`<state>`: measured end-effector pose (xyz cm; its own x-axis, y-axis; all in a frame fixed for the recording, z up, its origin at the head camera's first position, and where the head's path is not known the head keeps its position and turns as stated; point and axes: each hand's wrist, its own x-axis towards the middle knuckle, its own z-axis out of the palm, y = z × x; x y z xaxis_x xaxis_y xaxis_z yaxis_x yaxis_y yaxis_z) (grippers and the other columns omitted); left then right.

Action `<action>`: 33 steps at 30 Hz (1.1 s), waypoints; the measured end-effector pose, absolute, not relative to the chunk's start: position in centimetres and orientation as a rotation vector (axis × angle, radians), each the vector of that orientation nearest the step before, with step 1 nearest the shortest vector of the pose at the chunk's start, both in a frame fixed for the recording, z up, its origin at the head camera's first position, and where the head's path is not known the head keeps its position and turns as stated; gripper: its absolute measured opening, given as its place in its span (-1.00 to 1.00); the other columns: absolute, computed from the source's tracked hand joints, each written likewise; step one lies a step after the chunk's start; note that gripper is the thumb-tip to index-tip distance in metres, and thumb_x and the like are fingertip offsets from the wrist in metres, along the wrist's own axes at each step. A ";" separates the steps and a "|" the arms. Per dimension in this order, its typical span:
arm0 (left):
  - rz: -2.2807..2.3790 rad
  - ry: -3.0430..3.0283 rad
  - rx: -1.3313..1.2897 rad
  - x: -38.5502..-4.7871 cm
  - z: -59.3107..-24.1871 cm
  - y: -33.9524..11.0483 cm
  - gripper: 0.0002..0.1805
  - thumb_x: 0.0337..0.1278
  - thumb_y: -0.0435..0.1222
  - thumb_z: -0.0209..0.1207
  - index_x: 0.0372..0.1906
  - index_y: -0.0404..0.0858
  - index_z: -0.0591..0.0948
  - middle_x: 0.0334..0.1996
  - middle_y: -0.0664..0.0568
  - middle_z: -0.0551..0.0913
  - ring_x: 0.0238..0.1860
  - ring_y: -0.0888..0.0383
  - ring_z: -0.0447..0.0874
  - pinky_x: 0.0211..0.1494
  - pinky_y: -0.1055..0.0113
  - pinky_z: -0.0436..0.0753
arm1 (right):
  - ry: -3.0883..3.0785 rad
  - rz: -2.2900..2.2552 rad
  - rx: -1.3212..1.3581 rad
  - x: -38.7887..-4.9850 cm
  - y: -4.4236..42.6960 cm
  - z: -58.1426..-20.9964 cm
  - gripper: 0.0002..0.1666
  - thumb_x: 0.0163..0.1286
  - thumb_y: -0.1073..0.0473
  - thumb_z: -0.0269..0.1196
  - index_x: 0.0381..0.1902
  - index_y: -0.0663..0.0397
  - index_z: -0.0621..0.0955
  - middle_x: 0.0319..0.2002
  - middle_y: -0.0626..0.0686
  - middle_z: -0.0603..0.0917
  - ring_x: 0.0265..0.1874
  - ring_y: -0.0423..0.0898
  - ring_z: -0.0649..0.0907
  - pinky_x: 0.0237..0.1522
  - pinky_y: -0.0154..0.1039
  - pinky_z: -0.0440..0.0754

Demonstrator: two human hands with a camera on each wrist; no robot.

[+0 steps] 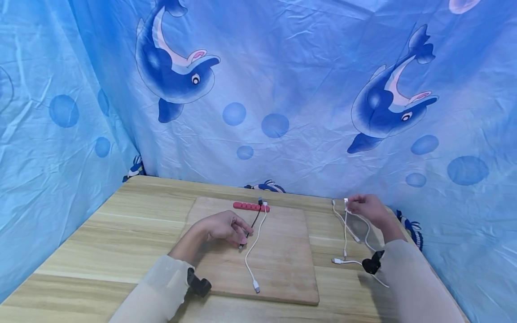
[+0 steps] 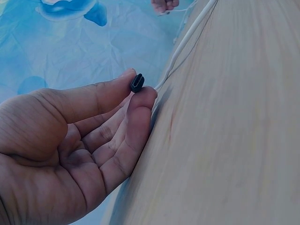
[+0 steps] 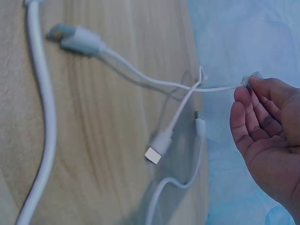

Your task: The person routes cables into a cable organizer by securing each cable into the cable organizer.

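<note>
Thumb and forefinger of my left hand pinch a black cable close to its plug, over the wooden board. The cable's other end sits at a red cable holder near the board's back edge. A white cable runs from that holder down the board to a loose plug. Off to the right, my right hand pinches one end of another white cable, lifted so that the cable hangs down. The fingertips partly hide that end.
More white cables lie on the right of the wooden table, with one plug near my right sleeve and another cable beside the hanging one. A blue dolphin-print curtain stands behind and along the sides.
</note>
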<state>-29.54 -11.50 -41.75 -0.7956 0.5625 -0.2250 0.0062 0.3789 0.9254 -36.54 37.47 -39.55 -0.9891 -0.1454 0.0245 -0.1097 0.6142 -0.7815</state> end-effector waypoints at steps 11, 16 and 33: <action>1.420 2.128 0.489 -29.6 -41.8 -11.5 -0.67 0.12 -0.56 0.37 0.03 -0.40 0.71 -0.34 -0.12 0.78 -0.31 0.08 0.77 -0.11 0.15 0.78 | 2.858 -1.394 -0.279 -36.4 36.5 -37.6 -0.60 0.59 0.11 0.19 0.10 0.39 0.57 0.02 0.32 0.69 0.05 0.24 0.70 -0.01 -0.23 0.72; 1.428 2.124 0.484 -29.5 -41.7 -11.5 -0.66 0.12 -0.59 0.34 0.03 -0.41 0.71 -0.33 -0.12 0.78 -0.29 0.07 0.77 -0.10 0.15 0.78 | 2.881 -1.412 -0.296 -36.3 36.2 -36.7 -0.59 0.57 0.06 0.22 0.10 0.34 0.59 0.03 0.23 0.71 0.03 0.17 0.71 -0.07 -0.33 0.69; 1.431 2.124 0.483 -29.6 -41.8 -11.5 -0.66 0.12 -0.59 0.35 0.03 -0.42 0.70 -0.34 -0.12 0.78 -0.30 0.07 0.78 -0.11 0.15 0.78 | 2.975 -1.371 -0.336 -36.1 35.3 -34.6 -0.56 0.53 -0.03 0.26 0.09 0.24 0.62 0.04 0.32 0.71 -0.20 -0.24 0.73 -0.14 -0.33 0.67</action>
